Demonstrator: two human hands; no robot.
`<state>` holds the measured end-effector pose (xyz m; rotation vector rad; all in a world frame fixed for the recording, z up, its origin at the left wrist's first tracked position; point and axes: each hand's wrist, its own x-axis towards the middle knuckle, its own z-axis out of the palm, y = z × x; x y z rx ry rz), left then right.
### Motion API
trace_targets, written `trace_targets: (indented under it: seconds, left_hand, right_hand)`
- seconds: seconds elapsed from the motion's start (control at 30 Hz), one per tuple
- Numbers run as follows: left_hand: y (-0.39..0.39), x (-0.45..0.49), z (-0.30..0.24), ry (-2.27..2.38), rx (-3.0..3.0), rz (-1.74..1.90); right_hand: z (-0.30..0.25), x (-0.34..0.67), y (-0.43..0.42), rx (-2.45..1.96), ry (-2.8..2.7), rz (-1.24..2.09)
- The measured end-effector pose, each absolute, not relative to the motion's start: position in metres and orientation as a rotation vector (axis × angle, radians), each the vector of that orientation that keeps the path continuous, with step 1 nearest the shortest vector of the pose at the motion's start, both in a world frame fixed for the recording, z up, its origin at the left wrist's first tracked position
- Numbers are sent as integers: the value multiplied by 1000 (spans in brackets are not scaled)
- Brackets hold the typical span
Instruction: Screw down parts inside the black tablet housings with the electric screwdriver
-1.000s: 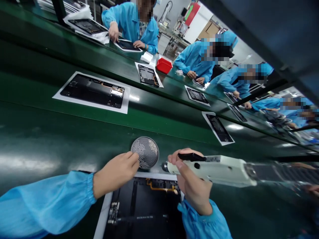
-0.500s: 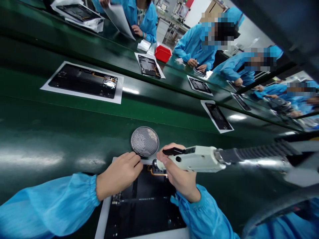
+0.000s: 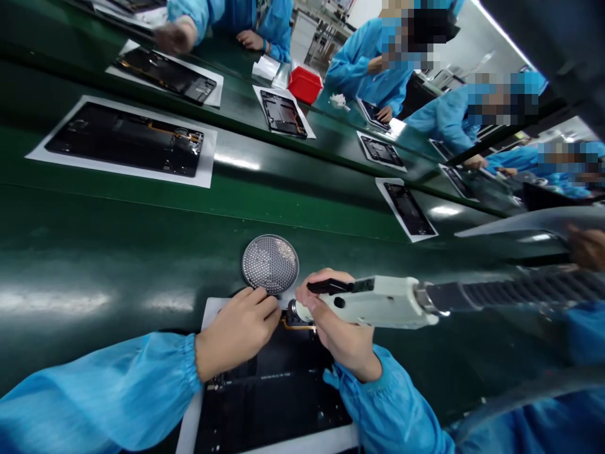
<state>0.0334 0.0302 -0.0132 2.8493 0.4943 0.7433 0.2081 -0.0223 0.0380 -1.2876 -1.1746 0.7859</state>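
My right hand (image 3: 338, 328) is wrapped round a pale electric screwdriver (image 3: 378, 302), which lies nearly level with its tip pointing left. That tip reaches the top edge of an open tablet body (image 3: 274, 403), black inside with an orange flex cable (image 3: 297, 326). Close to the tip, my left hand (image 3: 241, 331) has its fingers curled and pinched over the tablet's upper left part. Whatever they pinch, if anything, is hidden. Just beyond both hands stands a round dish with a perforated plate (image 3: 270, 263). White paper (image 3: 191, 416) lies under the tablet.
Ahead, more open tablet bodies (image 3: 127, 139) lie on white sheets along the green line (image 3: 293, 211). A red bin (image 3: 305, 85) stands at the far side, where people in blue smocks sit. A ribbed hose (image 3: 496, 295) runs right from the screwdriver; a blurred pale object (image 3: 529, 221) is above it.
My left hand has shifted slightly right, towards the screwdriver tip. Opposite, a person's sheet has gone down and another tablet lies on the line. A pale object and a hand have appeared at right.
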Motion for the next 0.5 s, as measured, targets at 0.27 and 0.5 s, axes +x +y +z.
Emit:
trace_targets:
  seconds: [0.27, 0.5]
  left_hand:
    - [23, 31, -4, 448, 3005, 647]
    - [13, 25, 8, 533, 2989, 426]
  right_hand:
    - [41, 206, -25, -1278, -1202, 819]
    - [39, 206, -27, -1280, -1245, 864]
